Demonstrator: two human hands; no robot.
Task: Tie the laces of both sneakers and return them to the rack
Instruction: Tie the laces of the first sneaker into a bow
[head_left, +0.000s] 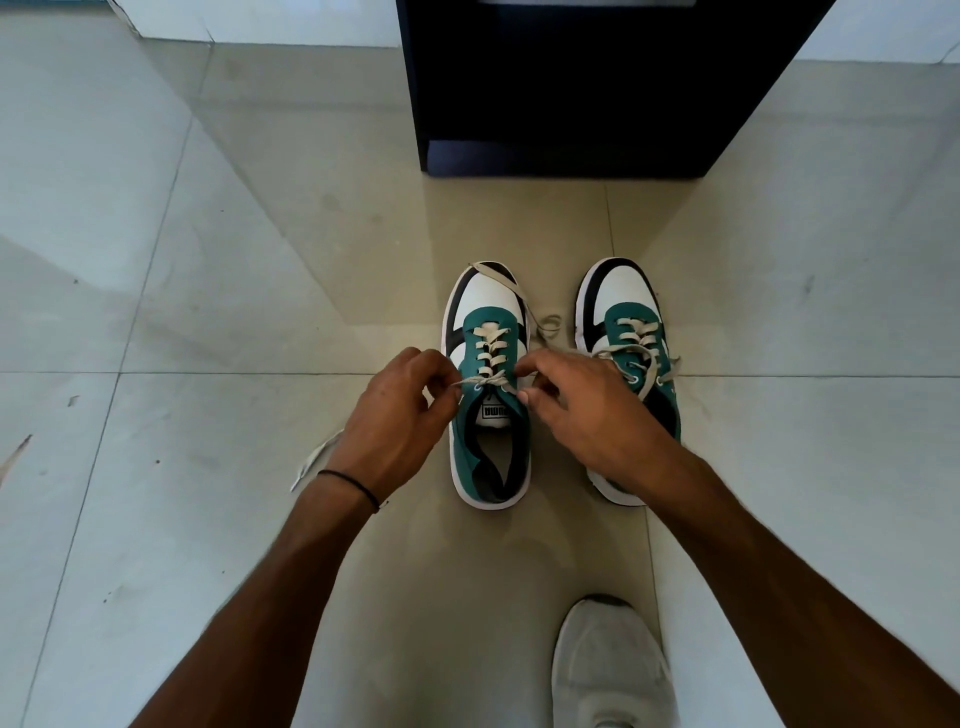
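Observation:
Two green, white and black sneakers stand side by side on the tiled floor, toes pointing away from me. Over the left sneaker (485, 447), my left hand (400, 415) pinches the left end of its beige lace (488, 382) at the top eyelets. My right hand (576, 410) pinches the other end of the same lace, which runs forward over the toe. The right sneaker (626, 317) is partly hidden under my right hand and wrist; its lace lies loose across the tongue.
A dark rack (566, 88) stands on the floor straight ahead, beyond the sneakers. A white shoe (610, 665) on my own foot shows at the bottom right. A loose lace end (314, 460) trails on the tiles behind my left wrist.

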